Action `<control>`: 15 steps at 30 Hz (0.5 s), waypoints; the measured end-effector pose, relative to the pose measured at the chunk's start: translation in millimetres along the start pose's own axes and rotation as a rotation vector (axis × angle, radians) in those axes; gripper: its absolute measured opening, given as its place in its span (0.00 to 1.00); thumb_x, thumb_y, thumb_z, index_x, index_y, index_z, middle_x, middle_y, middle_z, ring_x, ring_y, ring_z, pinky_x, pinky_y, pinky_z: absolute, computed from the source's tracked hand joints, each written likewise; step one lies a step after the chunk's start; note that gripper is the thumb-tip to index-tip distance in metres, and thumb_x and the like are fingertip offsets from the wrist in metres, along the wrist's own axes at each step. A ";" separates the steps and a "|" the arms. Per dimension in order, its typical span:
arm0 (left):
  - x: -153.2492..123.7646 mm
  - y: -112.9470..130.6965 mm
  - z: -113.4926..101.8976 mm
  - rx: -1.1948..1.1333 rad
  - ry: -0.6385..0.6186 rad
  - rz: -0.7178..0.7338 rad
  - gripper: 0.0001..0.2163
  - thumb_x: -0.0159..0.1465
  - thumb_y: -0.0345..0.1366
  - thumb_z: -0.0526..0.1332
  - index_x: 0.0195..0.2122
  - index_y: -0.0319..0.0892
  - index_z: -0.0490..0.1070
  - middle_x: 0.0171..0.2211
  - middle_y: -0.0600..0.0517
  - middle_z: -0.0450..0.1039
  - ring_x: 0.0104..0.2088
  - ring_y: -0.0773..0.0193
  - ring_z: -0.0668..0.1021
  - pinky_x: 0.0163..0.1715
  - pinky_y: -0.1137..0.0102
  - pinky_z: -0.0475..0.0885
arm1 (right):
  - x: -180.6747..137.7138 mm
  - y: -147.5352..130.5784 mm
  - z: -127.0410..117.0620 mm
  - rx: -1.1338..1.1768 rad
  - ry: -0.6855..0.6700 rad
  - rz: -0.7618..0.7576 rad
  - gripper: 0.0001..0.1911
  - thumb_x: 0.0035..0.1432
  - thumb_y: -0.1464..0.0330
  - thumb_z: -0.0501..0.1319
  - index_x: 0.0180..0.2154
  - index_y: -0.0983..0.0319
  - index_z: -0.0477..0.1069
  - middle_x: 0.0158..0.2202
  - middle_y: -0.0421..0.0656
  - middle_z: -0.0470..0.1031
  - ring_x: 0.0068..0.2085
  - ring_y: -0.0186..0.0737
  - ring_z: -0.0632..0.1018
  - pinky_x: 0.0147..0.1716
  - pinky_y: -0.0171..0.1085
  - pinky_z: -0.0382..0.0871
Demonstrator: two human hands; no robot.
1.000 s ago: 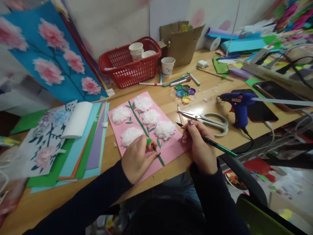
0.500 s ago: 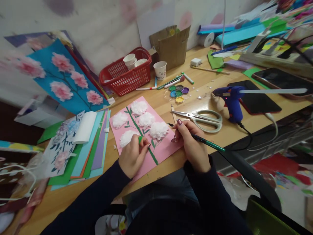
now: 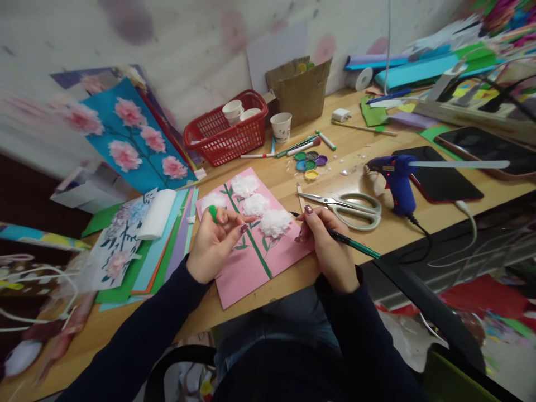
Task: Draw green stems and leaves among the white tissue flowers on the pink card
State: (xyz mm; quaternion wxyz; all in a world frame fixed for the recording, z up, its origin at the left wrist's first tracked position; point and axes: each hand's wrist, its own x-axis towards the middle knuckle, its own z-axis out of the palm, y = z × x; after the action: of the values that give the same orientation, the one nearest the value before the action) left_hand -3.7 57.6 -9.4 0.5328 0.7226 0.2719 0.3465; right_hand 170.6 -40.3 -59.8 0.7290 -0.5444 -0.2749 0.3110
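Note:
My right hand (image 3: 333, 245) pinches a slim black-and-green paintbrush or pen (image 3: 355, 243), its dark tip over the right edge of the pink sheet (image 3: 240, 285). Over the sheet's left side hovers my left hand (image 3: 215, 240), fingers loosely apart and thumb stretched out. A small green piece (image 3: 213, 213) shows at its index finger; I cannot tell whether it is worn or held. The sheet bears a green painted stem (image 3: 255, 251), green leaves and several fluffy white paper flowers (image 3: 274, 223). Part of the left flowers is behind my left hand.
Scissors (image 3: 355, 209), a paint palette (image 3: 310, 174) and a blue glue gun (image 3: 396, 181) lie beyond my right hand. A red basket (image 3: 226, 134) and paper cup (image 3: 281, 127) stand at the back. Coloured paper (image 3: 180, 240) is stacked left; a blue flower picture (image 3: 138, 139) leans behind.
My left hand has lifted and moved left and up, turning its fingers outward and uncovering more of the sheet's lower part. My right hand has hardly moved. The view has shifted slightly.

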 end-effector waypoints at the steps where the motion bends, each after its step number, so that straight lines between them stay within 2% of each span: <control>1: 0.5 3.6 1.3 -0.084 0.003 -0.028 0.17 0.60 0.32 0.64 0.32 0.46 0.50 0.31 0.60 0.67 0.43 0.63 0.81 0.53 0.62 0.72 | -0.3 0.3 0.0 -0.005 -0.002 -0.007 0.13 0.61 0.60 0.60 0.29 0.62 0.71 0.18 0.34 0.68 0.20 0.28 0.70 0.24 0.30 0.67; 4: -3.7 12.4 11.0 -0.346 0.057 -0.128 0.20 0.57 0.32 0.69 0.33 0.45 0.52 0.33 0.61 0.67 0.39 0.66 0.81 0.51 0.64 0.73 | -4.3 -1.7 1.0 -0.032 -0.069 -0.089 0.10 0.61 0.61 0.60 0.36 0.61 0.72 0.29 0.39 0.77 0.29 0.32 0.78 0.33 0.34 0.73; 7: -14.3 17.6 30.4 -0.511 0.101 -0.163 0.21 0.56 0.33 0.70 0.32 0.44 0.51 0.33 0.61 0.67 0.32 0.72 0.79 0.43 0.66 0.77 | -13.1 -9.3 1.7 -0.142 -0.271 -0.223 0.11 0.65 0.62 0.55 0.45 0.58 0.69 0.41 0.43 0.79 0.41 0.37 0.80 0.44 0.38 0.74; 9: -21.6 19.4 44.6 -0.578 0.102 -0.148 0.21 0.57 0.34 0.69 0.32 0.44 0.51 0.33 0.61 0.66 0.29 0.74 0.77 0.35 0.70 0.77 | -19.4 -16.8 -0.1 -0.272 -0.436 -0.318 0.10 0.67 0.63 0.53 0.47 0.57 0.68 0.41 0.43 0.78 0.44 0.38 0.80 0.46 0.39 0.73; 11: -26.8 20.6 55.4 -0.601 0.124 -0.120 0.21 0.57 0.34 0.69 0.32 0.45 0.51 0.34 0.61 0.66 0.27 0.75 0.76 0.31 0.73 0.74 | -24.3 -24.7 -3.9 -0.382 -0.559 -0.400 0.09 0.65 0.64 0.56 0.47 0.57 0.67 0.42 0.43 0.77 0.45 0.39 0.79 0.45 0.38 0.73; 15: -32.5 22.9 63.4 -0.636 0.187 -0.060 0.21 0.58 0.34 0.68 0.32 0.45 0.50 0.33 0.61 0.66 0.27 0.76 0.76 0.28 0.76 0.71 | -28.7 -36.4 -10.0 -0.494 -0.634 -0.426 0.10 0.59 0.66 0.63 0.43 0.57 0.66 0.39 0.42 0.77 0.42 0.40 0.79 0.43 0.38 0.74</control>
State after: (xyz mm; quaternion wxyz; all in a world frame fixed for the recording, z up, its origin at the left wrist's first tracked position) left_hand 27.1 -10.6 -6.5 0.7144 0.4768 0.2190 0.4630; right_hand 164.7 -75.9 -29.1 0.5050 -0.5111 -0.6562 0.2305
